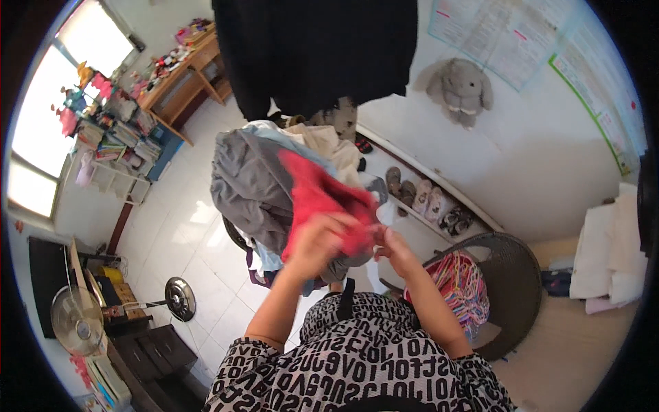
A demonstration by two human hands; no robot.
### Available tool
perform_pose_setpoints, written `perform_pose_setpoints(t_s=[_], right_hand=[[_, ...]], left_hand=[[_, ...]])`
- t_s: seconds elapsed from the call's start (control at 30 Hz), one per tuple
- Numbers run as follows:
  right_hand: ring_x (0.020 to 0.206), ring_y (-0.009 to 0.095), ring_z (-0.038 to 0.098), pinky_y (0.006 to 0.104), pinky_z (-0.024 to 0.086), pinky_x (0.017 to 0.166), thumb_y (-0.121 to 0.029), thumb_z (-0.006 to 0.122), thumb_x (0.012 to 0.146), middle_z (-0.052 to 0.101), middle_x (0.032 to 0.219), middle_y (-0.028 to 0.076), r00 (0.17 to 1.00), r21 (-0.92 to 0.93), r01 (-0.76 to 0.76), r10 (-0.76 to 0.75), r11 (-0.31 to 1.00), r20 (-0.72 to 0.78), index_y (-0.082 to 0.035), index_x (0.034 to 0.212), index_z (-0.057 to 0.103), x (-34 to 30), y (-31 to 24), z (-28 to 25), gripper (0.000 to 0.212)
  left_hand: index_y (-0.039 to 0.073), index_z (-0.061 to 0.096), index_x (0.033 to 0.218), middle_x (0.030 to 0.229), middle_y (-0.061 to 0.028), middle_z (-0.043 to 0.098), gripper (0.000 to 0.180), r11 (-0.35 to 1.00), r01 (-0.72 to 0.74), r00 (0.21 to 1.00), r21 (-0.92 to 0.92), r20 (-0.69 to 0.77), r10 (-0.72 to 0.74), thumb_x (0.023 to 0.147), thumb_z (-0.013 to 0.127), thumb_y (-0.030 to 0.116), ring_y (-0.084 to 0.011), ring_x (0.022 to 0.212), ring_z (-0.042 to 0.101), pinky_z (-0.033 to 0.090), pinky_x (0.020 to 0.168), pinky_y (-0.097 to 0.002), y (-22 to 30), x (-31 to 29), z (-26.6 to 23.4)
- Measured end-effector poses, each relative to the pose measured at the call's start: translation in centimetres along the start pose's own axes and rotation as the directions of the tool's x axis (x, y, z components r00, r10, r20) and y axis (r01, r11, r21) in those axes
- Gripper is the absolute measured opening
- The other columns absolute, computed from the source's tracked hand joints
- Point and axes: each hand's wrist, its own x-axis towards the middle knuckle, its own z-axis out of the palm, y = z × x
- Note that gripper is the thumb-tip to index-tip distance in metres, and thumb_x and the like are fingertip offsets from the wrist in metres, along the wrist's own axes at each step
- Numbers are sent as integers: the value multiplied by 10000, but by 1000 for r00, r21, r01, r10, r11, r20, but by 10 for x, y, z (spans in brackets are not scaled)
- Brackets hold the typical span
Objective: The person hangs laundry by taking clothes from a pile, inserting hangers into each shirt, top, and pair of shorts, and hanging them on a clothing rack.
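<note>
A small red garment, smeared by motion, is held up in front of me; its exact kind I cannot make out. My left hand is closed on its lower left part. At its right edge, the fingers of my right hand pinch the cloth. Just beyond and below lies a heap of clothes, with a crumpled grey garment on the left, a cream one at the back and light blue cloth between them. What carries the heap is mostly hidden.
A black garment hangs ahead. On my right, a dark round chair holds a container of colourful hangers. Shoes line a low rack by the wall, where a grey plush rabbit hangs. A fan stands at left.
</note>
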Motion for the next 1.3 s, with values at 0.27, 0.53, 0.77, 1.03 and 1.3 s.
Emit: perform_pose_setpoints(t_s=[0.27, 0.53, 0.77, 1.03, 1.3], right_hand=[[810, 106, 597, 231, 494, 710, -75, 510, 902, 614, 959, 35, 984, 332, 166, -134, 929, -118, -35, 1038, 566, -29, -42, -35, 152], [645, 34, 457, 183, 352, 543, -44, 546, 834, 499, 758, -32, 936, 429, 348, -289, 834, -198, -84, 798, 511, -67, -25, -67, 64], [713, 107, 477, 232, 384, 604, -110, 607, 768, 494, 835, 11, 889, 405, 454, -373, 793, -266, -78, 819, 511, -98, -18, -92, 114], [1122, 351, 406, 404, 351, 958, 9, 630, 690, 431, 1163, 165, 630, -740, 200, -663, 642, -404, -59, 1205, 496, -96, 1, -79, 536], [793, 302, 607, 354, 477, 691, -126, 583, 853, 620, 854, 134, 658, -547, 253, -556, 798, -507, -20, 962, 631, -106, 10, -100, 159]], left_hand=[[29, 519, 959, 985, -78, 570, 286, 707, 506, 856, -494, 387, -343, 863, 628, 275, -148, 900, 543, 411, 784, -264, -28, -15, 96], [51, 450, 1217, 1094, -56, 549, 391, 328, 831, 504, -450, 356, -787, 941, 519, 320, -132, 925, 555, 469, 771, -281, -78, -9, 149], [41, 242, 1427, 1238, -121, 495, 564, 929, 360, 932, 84, 21, -363, 930, 501, 114, -209, 1093, 485, 363, 969, -329, -123, -14, 175], [51, 58, 1457, 1171, -168, 529, 785, 922, 318, 813, 219, 437, -385, 786, 460, -16, -215, 1067, 537, 447, 853, -307, -74, -11, 210], [47, 487, 1227, 1131, -148, 568, 513, 659, 222, 827, 718, 220, -518, 755, 681, 93, -214, 948, 601, 486, 780, -322, -85, -28, 197]])
